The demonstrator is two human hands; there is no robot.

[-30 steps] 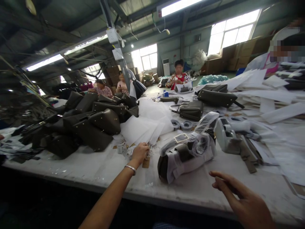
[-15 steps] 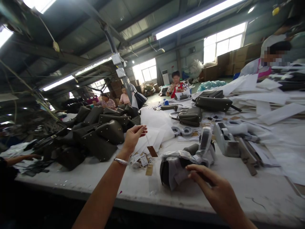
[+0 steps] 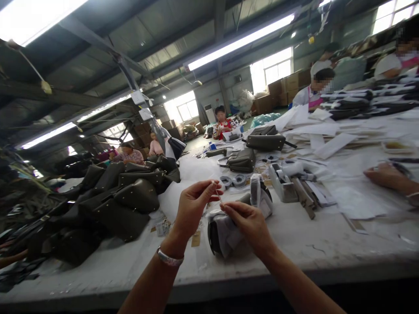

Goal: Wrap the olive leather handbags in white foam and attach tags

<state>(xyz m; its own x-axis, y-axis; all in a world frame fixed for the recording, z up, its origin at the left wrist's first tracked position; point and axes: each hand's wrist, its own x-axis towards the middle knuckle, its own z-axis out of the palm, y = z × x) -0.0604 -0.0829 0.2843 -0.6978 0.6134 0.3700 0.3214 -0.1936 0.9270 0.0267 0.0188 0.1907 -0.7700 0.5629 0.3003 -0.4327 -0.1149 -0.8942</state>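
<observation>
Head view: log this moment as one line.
left hand: pinches string | right hand: pinches string lower down | wrapped bag: on table

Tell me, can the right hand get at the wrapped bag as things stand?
Probably yes: the right hand is close by the wrapped bag with nothing visible between them, though it seems busy pinching a thin white string.

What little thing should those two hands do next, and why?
Perhaps the right hand should gently tug the thin white cord to see whether it forms a loop. The left hand pinches it higher up and the right hand's pinch meets it lower down, so it seems steadied; any loop is too small to make out.
</observation>
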